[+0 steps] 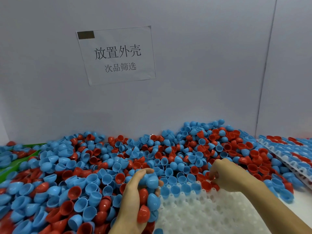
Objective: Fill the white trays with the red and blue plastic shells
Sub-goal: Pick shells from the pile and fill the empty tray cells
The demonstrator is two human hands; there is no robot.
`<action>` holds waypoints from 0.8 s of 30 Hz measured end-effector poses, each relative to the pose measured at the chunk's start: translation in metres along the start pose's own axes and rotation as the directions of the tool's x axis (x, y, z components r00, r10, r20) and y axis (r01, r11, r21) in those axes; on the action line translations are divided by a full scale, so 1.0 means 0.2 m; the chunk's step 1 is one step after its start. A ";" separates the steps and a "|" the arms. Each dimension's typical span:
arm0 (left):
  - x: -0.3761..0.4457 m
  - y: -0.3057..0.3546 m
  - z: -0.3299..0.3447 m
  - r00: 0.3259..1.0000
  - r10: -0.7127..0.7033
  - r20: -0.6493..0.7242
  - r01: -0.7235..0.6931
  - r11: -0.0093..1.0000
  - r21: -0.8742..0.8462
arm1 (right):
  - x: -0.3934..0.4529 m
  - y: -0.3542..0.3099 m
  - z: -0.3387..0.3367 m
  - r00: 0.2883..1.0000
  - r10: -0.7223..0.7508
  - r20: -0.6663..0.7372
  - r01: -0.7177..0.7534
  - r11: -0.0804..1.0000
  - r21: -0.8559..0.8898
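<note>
From nine o'clock, loose shells (81,166) cover the table. My left hand (135,196) grips a stacked handful; my right hand (226,176) pinches a red shell at the white tray (211,213), which has one row filled, most pockets remaining.

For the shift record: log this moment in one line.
left hand: holds shells | right hand: pinching red shell at tray | tray: far row partly filled

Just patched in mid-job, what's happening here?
A person is filling the near tray from the shell pile. The left hand holds a stack of red and blue shells; the right hand pinches a red shell at the tray's far row. Most pockets are unfilled.
</note>
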State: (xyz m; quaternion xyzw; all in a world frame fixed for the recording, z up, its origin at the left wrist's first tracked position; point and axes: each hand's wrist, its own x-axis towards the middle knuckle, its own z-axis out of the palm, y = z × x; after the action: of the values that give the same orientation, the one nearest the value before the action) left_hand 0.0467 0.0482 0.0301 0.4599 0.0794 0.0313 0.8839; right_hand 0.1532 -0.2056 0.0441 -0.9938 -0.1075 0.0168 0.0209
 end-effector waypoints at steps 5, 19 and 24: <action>-0.02 0.00 -0.01 1.000 -0.009 0.013 0.009 1.000 -0.013 | -0.04 -0.05 -0.05 0.992 -0.010 -0.123 0.019 0.997 0.072; 0.01 -0.04 0.02 0.999 0.022 -0.043 -0.013 0.978 0.209 | -0.34 -0.58 -0.03 0.915 -0.246 -0.319 0.399 0.669 0.627; 0.00 -0.07 0.01 0.998 0.052 0.047 -0.061 0.975 0.214 | -0.33 -0.56 0.00 0.927 -0.095 -0.362 0.349 0.566 0.746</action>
State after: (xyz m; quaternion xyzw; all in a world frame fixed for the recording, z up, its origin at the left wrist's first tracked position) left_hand 0.0465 0.0383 0.0208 0.5556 0.0510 0.0380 0.8290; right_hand 0.0649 -0.1100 0.0513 -0.8475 -0.2099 -0.0810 0.4808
